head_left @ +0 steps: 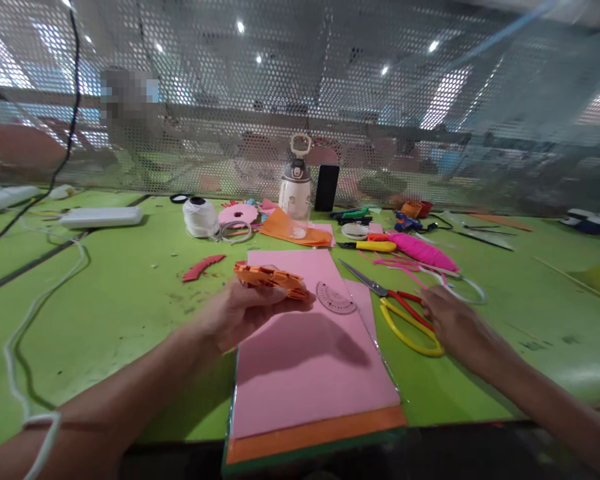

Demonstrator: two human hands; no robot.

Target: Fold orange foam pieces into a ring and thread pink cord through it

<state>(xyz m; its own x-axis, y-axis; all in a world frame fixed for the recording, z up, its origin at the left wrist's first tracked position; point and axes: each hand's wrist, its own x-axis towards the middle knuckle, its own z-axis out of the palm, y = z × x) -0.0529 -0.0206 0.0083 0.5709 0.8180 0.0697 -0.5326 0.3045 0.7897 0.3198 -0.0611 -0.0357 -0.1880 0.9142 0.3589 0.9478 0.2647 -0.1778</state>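
My left hand (250, 307) is closed round a piece of folded orange paper (270, 275), held above a stack of pink sheets (305, 373). A clear protractor (336, 297) lies on the top sheet, just right of the orange piece. At the right, the fingers of my right hand (450, 323) are curled over the end of the red handle of a pair of scissors (410, 327). The scissors have one red and one yellow handle, and their blades point away to the left. Part of the red loop is hidden behind my fingers.
Behind the sheets stand a bottle (296, 190), a black phone (327, 188) and a white thread spool (201, 217). A yellow cutter (375, 246) and bright pink yarn (423, 252) lie at right. A white cable (17, 340) crosses the left side; a perforated screen (205, 133) rises behind.
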